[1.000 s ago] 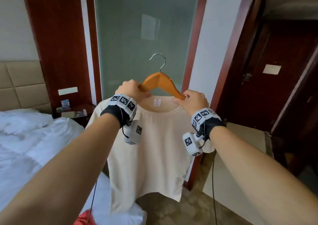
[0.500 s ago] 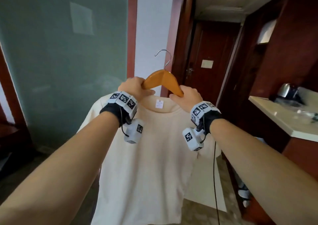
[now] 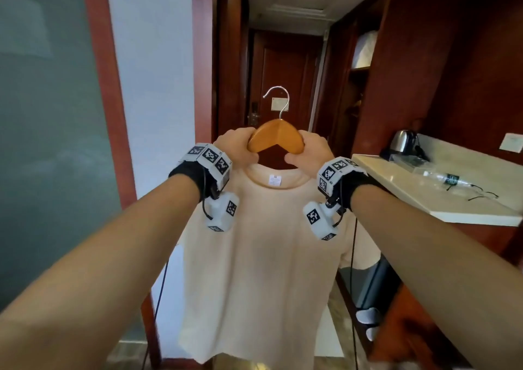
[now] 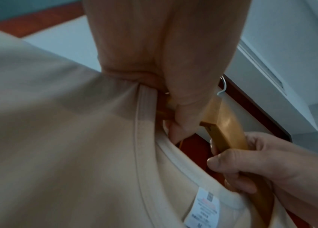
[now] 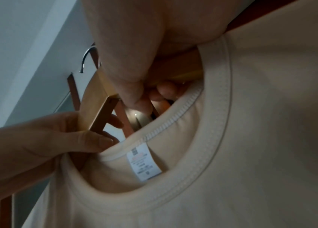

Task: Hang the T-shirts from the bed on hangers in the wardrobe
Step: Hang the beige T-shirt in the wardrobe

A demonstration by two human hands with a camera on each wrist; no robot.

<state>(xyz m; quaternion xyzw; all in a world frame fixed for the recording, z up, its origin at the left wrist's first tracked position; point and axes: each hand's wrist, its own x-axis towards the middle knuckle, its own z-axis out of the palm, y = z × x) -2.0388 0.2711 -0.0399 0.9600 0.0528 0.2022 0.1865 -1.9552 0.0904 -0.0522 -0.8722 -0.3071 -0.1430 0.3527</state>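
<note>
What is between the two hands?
The peak of the wooden hanger, with its metal hook above; the left hand and right hand grip either arm, per the head view.

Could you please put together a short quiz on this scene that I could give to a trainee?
1. True or false: the cream T-shirt is already on the wooden hanger.
2. What do the left hand and right hand grip?
A. the metal hook
B. the hanger's two arms
C. the shirt's hem
3. What metal appliance stands on the counter to the right?

Key
1. True; the hanger's arms run inside the collar.
2. B
3. A kettle.
</note>
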